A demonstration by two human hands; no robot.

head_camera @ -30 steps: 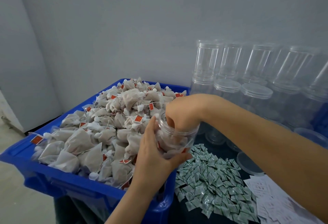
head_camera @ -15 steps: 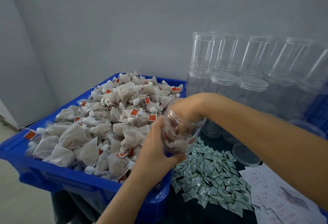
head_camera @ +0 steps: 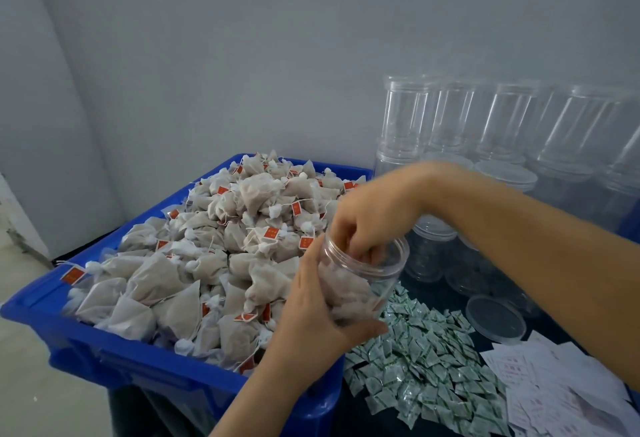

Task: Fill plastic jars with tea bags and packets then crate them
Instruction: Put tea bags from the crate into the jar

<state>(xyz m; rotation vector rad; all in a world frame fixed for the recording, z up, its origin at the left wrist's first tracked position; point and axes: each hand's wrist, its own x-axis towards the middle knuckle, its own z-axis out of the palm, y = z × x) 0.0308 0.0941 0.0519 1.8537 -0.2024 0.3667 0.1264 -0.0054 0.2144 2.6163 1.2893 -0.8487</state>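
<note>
While stuffing tea bags into the jar [head_camera: 360, 281], left hand [head_camera: 315, 315] gripping the jar body, tilted, held over the near right corner of the blue crate [head_camera: 114, 350] heaped with tea bags [head_camera: 207, 256]. Right hand [head_camera: 367, 218] at the jar mouth, fingers [head_camera: 360, 249] curled down inside the rim, pressing or pinching bags, cannot tell which. Jar looks over half full. Best to push bags down evenly, keep tags and strings inside the rim, keep a firm wrap on the slick wall. Green packets [head_camera: 415, 360] spread on the desk [head_camera: 540, 326] just right, loose lid [head_camera: 495, 319] beyond, empty jars [head_camera: 485, 132] stacked behind, white slips [head_camera: 561, 388] at right, packets likely next
</note>
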